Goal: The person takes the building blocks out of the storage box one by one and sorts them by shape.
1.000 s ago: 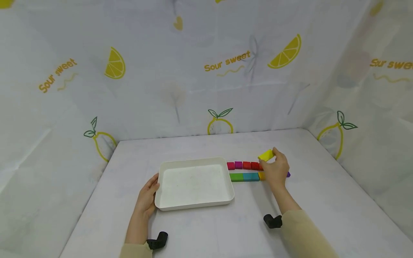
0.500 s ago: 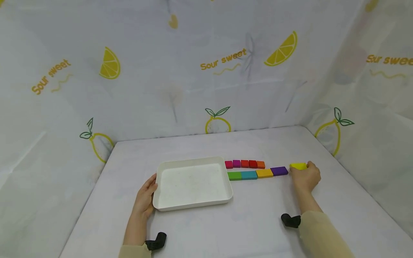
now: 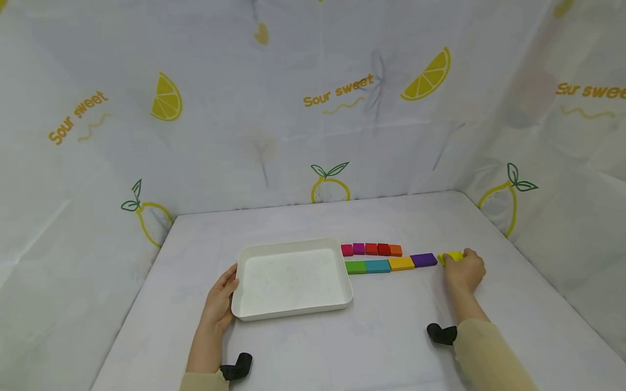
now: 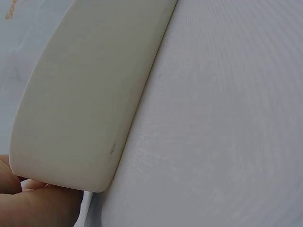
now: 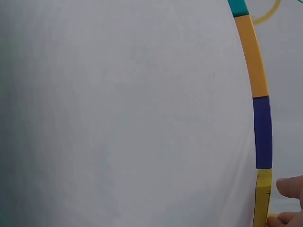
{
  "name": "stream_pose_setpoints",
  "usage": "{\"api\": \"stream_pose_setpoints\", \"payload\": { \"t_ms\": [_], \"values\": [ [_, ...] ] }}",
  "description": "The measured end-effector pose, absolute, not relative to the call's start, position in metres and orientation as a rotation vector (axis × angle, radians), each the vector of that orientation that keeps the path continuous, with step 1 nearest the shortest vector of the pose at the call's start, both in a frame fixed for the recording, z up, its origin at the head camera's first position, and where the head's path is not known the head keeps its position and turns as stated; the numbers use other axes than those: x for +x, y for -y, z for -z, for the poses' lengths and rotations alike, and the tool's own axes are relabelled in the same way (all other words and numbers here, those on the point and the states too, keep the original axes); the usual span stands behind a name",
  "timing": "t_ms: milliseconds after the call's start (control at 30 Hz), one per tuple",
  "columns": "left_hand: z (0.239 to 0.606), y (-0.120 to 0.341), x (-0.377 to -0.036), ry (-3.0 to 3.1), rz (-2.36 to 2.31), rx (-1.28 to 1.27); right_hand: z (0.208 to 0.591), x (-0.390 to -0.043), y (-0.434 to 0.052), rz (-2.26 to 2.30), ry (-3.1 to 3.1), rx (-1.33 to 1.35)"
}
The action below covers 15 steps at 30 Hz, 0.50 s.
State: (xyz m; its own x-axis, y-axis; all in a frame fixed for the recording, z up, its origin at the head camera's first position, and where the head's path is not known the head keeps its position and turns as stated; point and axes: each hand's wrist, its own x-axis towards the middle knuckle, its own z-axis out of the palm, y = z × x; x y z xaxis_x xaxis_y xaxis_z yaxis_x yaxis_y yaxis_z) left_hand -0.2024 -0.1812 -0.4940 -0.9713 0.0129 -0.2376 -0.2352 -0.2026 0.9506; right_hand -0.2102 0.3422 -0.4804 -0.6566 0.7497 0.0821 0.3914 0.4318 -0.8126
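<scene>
A shallow white tray (image 3: 293, 279) lies on the table, and my left hand (image 3: 219, 300) holds its left side. In the left wrist view, fingers (image 4: 42, 205) bend around the end of the tray's wall (image 4: 71, 104). My right hand (image 3: 464, 270) has thumb and fingers about a yellow block (image 3: 451, 257), partly hidden by them. That block sits at the right end of a row, beside a purple block (image 3: 423, 260). Further left in the row are an orange-yellow block (image 3: 401, 263), a blue block (image 3: 378, 266) and a green block (image 3: 355, 267).
Behind that row runs a second line of smaller blocks, among them a magenta block (image 3: 359, 248), a red block (image 3: 371, 249) and an orange block (image 3: 395, 250). Both rows start at the tray's right edge. A lemon-printed curtain (image 3: 244, 108) stands behind the white table (image 3: 313, 353).
My right hand has carried the yellow block rightward from above the rows down to the row's end, then slightly nearer me. The left hand keeps its place at the tray.
</scene>
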Motion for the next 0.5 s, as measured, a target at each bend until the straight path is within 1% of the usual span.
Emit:
{"api": "stream_pose_setpoints", "payload": {
  "t_ms": [500],
  "values": [
    [0.492, 0.1818, -0.2015, -1.862, -2.302, -0.258, 0.4778, -0.2135, -0.336, -1.155, 2.288, -0.898]
  ]
}}
